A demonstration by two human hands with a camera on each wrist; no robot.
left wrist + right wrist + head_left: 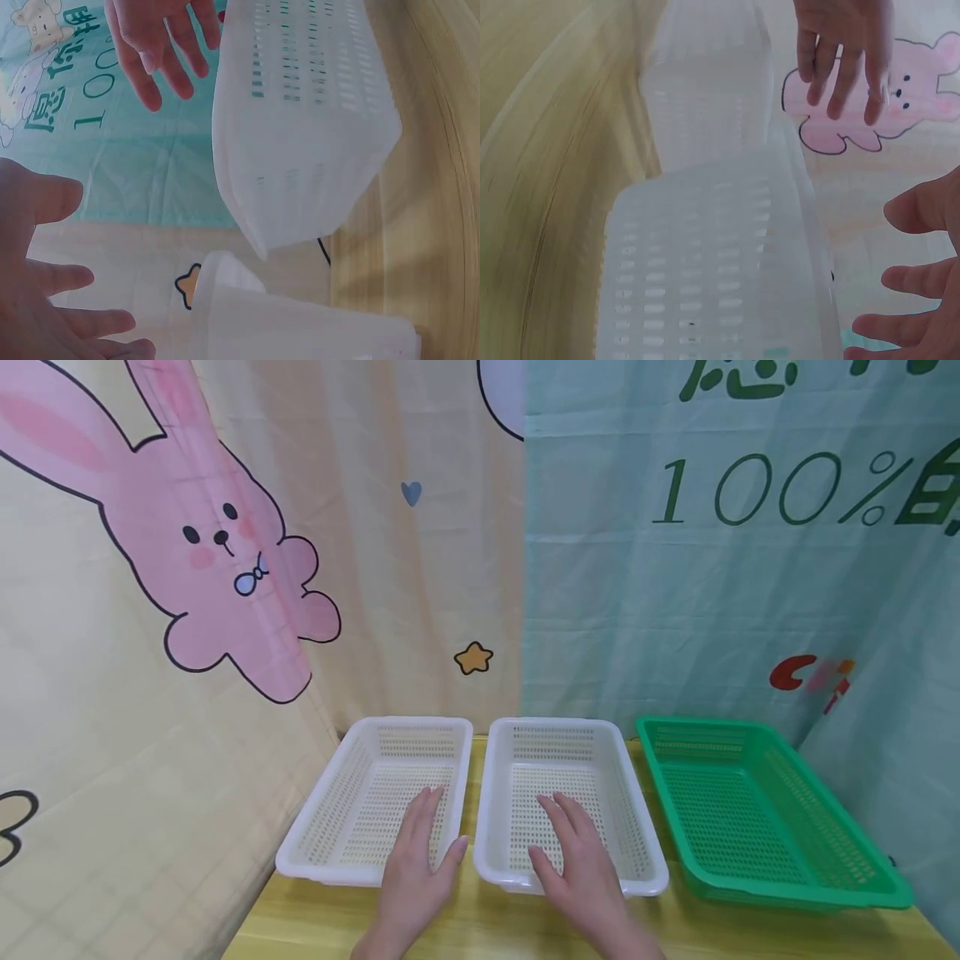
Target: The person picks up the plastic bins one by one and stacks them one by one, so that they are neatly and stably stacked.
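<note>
White basket [525, 810] at lower centre and its white twin [375, 810] at lower left looked light, stiff and slightly slippery; we judged their rims [330, 874] the best hold. Our left hand [414, 870] and right hand [583, 870] hovered above, fingers [427, 817] loosely spread, pinching nothing.

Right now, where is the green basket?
In the head view, the green basket stands on the wooden table at the right end of the row, just right of the middle white basket.
</note>
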